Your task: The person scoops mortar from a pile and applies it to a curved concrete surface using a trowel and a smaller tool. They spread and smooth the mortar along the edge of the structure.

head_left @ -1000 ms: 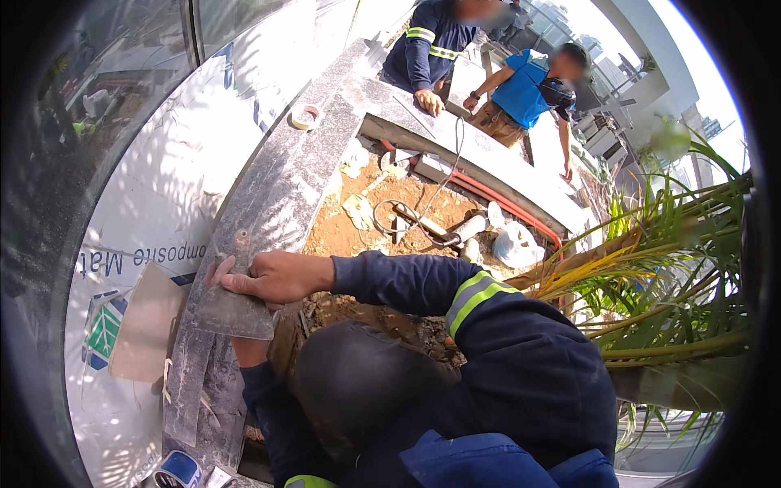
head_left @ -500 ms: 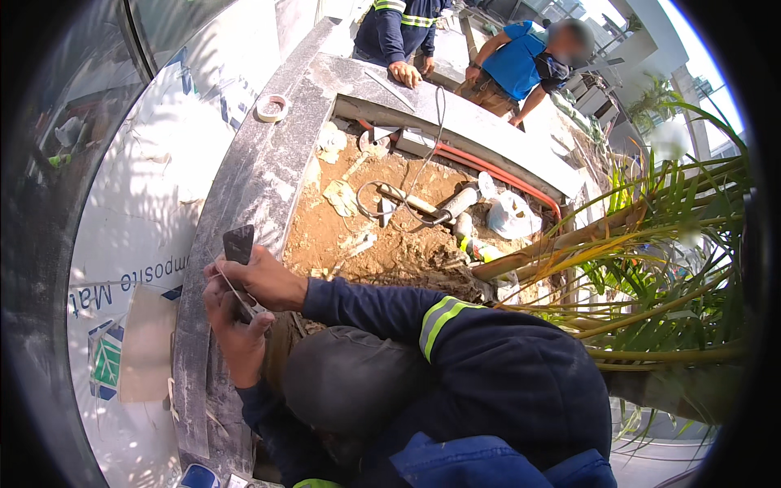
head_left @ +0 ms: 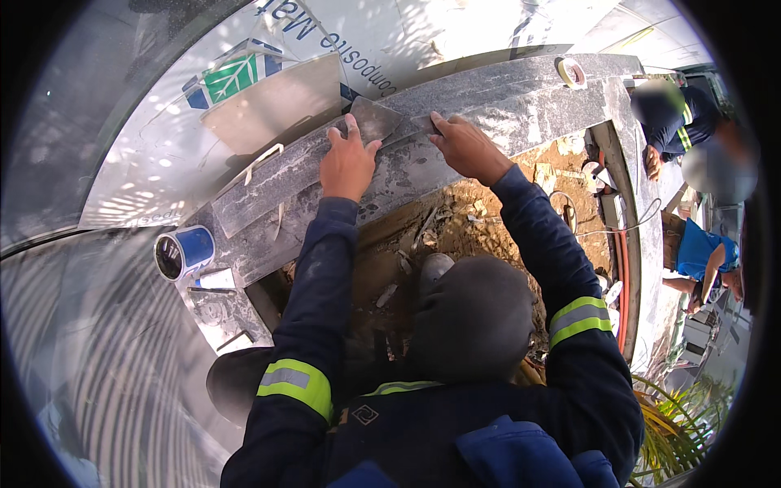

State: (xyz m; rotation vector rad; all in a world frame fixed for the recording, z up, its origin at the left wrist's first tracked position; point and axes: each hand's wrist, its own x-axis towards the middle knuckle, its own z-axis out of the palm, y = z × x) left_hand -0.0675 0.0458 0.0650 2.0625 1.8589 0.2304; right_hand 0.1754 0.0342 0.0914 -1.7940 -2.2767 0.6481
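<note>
My left hand (head_left: 348, 163) lies over the dark stone ledge (head_left: 496, 114) with its fingers spread. Its fingertips are at the near edge of a small flat dark grey piece (head_left: 377, 122), which lies on the ledge; whether it is stone or a blade I cannot tell. To the right, my right hand (head_left: 472, 150) rests on the same ledge. Its index finger and thumb are apart at the tips, the other fingers curl under, and I see nothing held.
Tape roll (head_left: 572, 73) sits on the ledge at far right. Blue-and-white can (head_left: 194, 249) stands at the left end. Brown sheet (head_left: 277, 110) lies beyond the ledge. Soil (head_left: 464, 220) fills the bed nearby. Two co-workers, one in a blue shirt (head_left: 701, 246), are at right.
The view has swung left. My hands, which held the dark piece and a thin strip together in the air, have parted and come down onto the ledge. The dark piece now lies there.
</note>
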